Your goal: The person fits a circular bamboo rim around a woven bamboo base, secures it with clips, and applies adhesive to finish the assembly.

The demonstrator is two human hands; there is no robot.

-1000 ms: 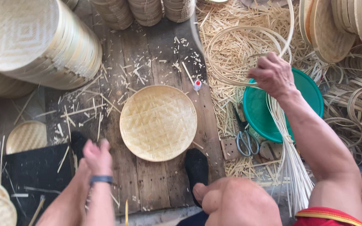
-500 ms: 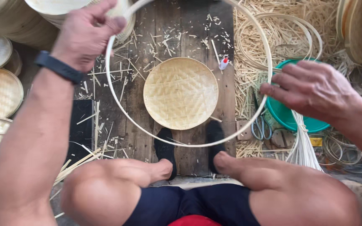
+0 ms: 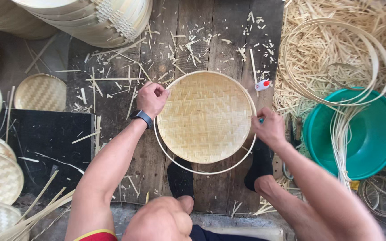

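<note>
We are counting one round woven bamboo tray [image 3: 205,117] lying flat on the dark wooden plank floor [image 3: 112,100], between our two hands. One thin bamboo hoop [image 3: 202,172] is circling the tray; it is hugging the tray's upper rim and hanging clear of it below, toward our feet.

We are holding the hoop with two hands. Our left hand [image 3: 152,99], wearing one black wrist band [image 3: 141,117], is sitting at the tray's upper left edge, its fingers curled tight and pinching the hoop against the rim. Our right hand [image 3: 270,128] is sitting at the tray's right edge, its fingers folded down onto the hoop; we cannot tell exactly how they are gripping.

We are counting two black socked feet [image 3: 180,178] resting just below the tray, inside and beside the hoop's lower arc.

To the right, one green plastic basin [image 3: 371,147] is holding a bundle of bamboo strips, with loose coiled hoops [image 3: 336,58] lying above it. One small white bottle with a red cap [image 3: 262,85] is lying near the tray's upper right. At least five finished trays [image 3: 41,93] are lying at the left.
</note>
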